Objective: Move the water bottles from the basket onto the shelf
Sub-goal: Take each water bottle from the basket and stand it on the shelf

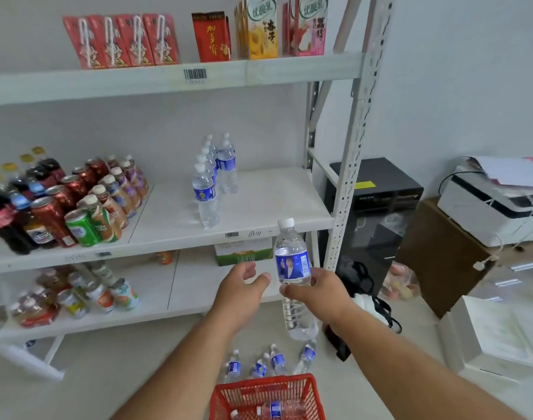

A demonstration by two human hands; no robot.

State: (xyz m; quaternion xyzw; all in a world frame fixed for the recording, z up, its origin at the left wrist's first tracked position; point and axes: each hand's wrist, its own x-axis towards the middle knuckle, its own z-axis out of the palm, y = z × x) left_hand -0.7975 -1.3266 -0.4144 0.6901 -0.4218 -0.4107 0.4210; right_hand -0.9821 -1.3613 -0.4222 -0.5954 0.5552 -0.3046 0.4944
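Observation:
My right hand (321, 294) grips a clear water bottle (291, 259) with a blue label, upright, in front of the middle shelf's (268, 207) front edge. My left hand (244, 287) is open just left of it, fingers apart, not touching the bottle. Several water bottles (212, 177) stand in rows on the middle shelf. The red basket (312, 392) sits on the floor at the bottom, with bottles (276, 409) lying inside. Several more bottles (268, 363) stand on the floor just beyond the basket.
Cans and soda bottles (62, 204) crowd the middle shelf's left part. Drink cartons (198, 34) line the top shelf; more drinks (77, 295) and a green box (244, 253) are on the lower shelf. A black cabinet (377, 213), a printer (495, 204) and white boxes (495, 338) stand at the right.

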